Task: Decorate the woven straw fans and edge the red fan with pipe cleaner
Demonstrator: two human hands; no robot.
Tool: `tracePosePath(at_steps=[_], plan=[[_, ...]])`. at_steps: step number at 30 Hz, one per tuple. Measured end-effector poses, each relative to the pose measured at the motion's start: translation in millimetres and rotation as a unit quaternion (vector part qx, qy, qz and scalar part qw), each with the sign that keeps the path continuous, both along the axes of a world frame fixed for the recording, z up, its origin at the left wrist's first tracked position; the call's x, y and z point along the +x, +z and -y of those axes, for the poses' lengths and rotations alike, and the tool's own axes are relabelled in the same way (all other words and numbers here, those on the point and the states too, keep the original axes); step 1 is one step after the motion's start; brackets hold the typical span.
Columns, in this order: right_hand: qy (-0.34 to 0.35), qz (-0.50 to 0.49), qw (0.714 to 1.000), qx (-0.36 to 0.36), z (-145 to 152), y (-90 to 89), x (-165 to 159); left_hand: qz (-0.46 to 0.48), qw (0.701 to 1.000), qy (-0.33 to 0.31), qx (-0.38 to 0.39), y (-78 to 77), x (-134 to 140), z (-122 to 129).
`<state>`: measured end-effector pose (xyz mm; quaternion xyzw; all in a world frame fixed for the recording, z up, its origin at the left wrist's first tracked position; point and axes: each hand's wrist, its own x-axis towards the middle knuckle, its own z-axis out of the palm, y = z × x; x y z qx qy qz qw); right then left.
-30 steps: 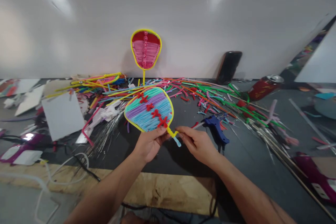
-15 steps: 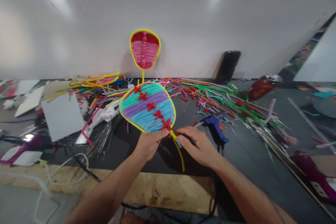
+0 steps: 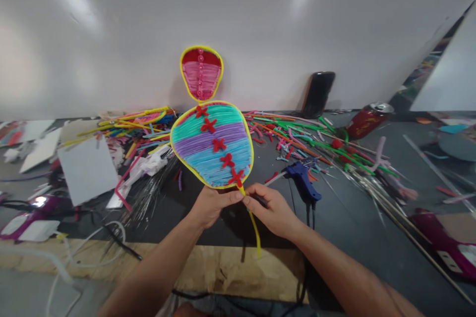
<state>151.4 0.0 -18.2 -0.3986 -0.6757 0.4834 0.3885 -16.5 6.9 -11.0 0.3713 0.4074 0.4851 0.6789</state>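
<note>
Well, fan (image 3: 204, 149) held; can label (image 3: 367, 123) illegible.

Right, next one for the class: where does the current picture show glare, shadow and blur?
Head view: pale streaks of glare on the white board; head view: a narrow shadow on the wooden strip, left of the yellow stem; head view: the striped fan looks fairly crisp, while the purple device near the left edge looks softer.
</note>
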Motion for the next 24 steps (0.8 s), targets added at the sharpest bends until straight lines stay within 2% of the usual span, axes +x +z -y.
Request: tracePosePath(at_steps=[4,8,10,12,15,18,24], plan=[[0.037,-0.021,0.999,-0.015,-2,-1.5,2,-0.012,0.999,0.030,0.013,0.9,3,0],[0.071,-0.063,0.993,-0.076,-8,-3.5,7,-0.001,0.998,0.060,0.006,3.7,3,-2],[0.062,-0.063,0.991,-0.097,-10,-2.7,9,0.000,0.997,0.072,-0.001,4.6,2,-3],[0.031,-0.045,0.995,-0.086,-11,-1.1,11,0.001,0.997,0.077,-0.006,5.5,2,-3],[-0.002,-0.015,0.998,-0.068,-10,-0.3,9,0.011,0.998,0.065,-0.010,7.2,4,0],[-0.007,-0.003,0.996,-0.089,-6,-3.1,4,0.035,0.998,0.056,-0.011,8.9,7,2],[-0.019,0.058,0.996,-0.070,5,-8.9,-9,0.050,0.990,0.130,-0.003,7.9,13,1]])
